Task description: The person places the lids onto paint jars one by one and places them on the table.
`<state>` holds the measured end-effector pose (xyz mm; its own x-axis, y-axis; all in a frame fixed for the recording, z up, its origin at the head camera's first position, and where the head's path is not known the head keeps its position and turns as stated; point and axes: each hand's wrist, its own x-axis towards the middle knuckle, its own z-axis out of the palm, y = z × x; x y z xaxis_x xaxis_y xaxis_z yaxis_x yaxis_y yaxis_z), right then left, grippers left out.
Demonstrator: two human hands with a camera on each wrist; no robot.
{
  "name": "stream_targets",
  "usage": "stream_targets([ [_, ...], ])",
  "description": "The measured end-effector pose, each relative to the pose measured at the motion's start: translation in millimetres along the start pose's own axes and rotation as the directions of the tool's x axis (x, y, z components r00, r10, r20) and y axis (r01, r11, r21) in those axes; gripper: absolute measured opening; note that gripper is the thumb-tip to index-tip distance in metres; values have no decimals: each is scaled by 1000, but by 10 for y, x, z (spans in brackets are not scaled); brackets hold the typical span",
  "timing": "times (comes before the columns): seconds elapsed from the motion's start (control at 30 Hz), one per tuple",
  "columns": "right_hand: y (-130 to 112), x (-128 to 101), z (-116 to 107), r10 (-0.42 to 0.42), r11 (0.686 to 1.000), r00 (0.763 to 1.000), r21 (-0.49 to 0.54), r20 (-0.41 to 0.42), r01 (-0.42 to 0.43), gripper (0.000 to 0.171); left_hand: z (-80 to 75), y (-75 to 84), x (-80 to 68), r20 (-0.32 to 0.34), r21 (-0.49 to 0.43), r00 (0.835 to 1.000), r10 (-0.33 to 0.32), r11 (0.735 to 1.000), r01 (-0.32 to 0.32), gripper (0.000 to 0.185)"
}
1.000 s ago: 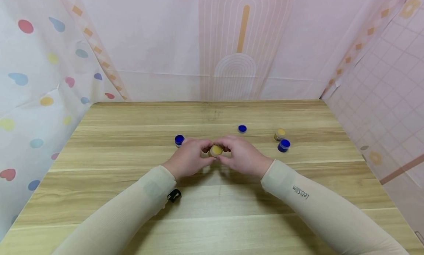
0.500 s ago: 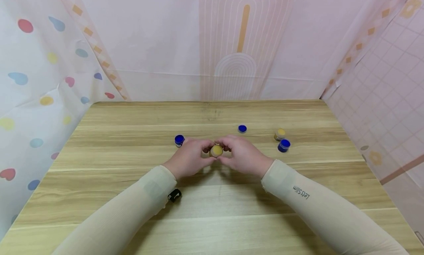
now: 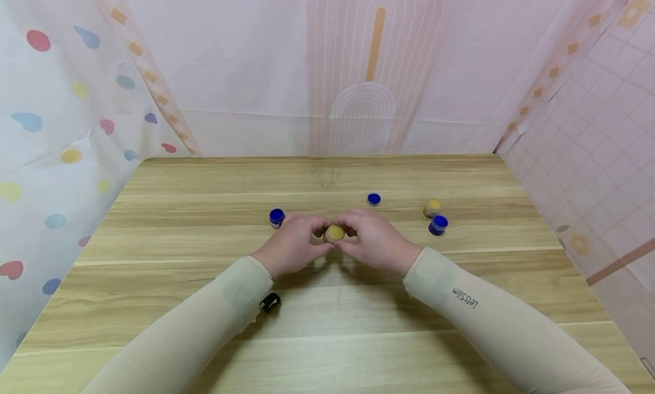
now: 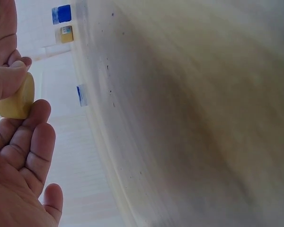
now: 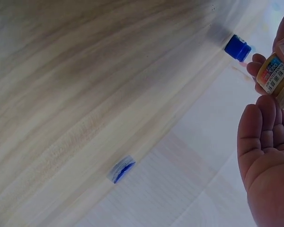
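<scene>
Both hands meet over the middle of the wooden table (image 3: pixel 327 326) around a small yellow jar (image 3: pixel 335 233). My left hand (image 3: pixel 313 230) pinches its yellow lid (image 4: pixel 16 99) between thumb and fingers. My right hand (image 3: pixel 356 229) grips the labelled jar body (image 5: pixel 274 75) from the other side. In the head view the fingers hide most of the jar. The jar is held a little above the tabletop.
A blue-lidded jar (image 3: pixel 277 216) stands just left of my left hand. A loose blue lid (image 3: pixel 374 199) lies behind the hands. At the right stand a yellow jar (image 3: pixel 432 207) and a blue jar (image 3: pixel 438 224). Patterned cloth walls close off three sides of the table.
Hands and jar have stayed in place; the fingers on the yellow lid have shifted only slightly.
</scene>
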<state>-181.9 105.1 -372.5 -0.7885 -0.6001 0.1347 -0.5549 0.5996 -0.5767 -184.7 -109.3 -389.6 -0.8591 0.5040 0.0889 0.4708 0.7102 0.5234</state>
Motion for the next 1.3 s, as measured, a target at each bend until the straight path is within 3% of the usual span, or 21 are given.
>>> stream_targets([
  [0.17, -1, -6, -1, 57, 998, 998, 5, 9, -57, 33, 7, 7, -1, 7, 2, 1000, -5, 1000, 5, 24],
  [0.33, 3, -10, 0, 5, 1000, 1000, -29, -3, -5, 45, 8, 6, -2, 0, 5, 1000, 0, 1000, 0, 21],
  [0.77, 12, -18, 5, -18, 1000, 1000, -7, 0, 18, 36, 10, 7, -7, -16, 24, 1000, 7, 1000, -7, 24],
  [0.97, 12, -13, 11, 43, 999, 999, 28, -5, -43, 29, 3, 16, 2, 3, 5, 1000, -15, 1000, 15, 28],
  [1.07, 9, -16, 7, 62, 998, 998, 32, -5, -62, 33, -2, 16, 5, 5, 6, 1000, -15, 1000, 15, 27],
  [1.3, 11, -22, -2, -3, 1000, 1000, 5, -2, 3, 41, -5, 1, 6, -6, 12, 1000, 0, 1000, 0, 30],
])
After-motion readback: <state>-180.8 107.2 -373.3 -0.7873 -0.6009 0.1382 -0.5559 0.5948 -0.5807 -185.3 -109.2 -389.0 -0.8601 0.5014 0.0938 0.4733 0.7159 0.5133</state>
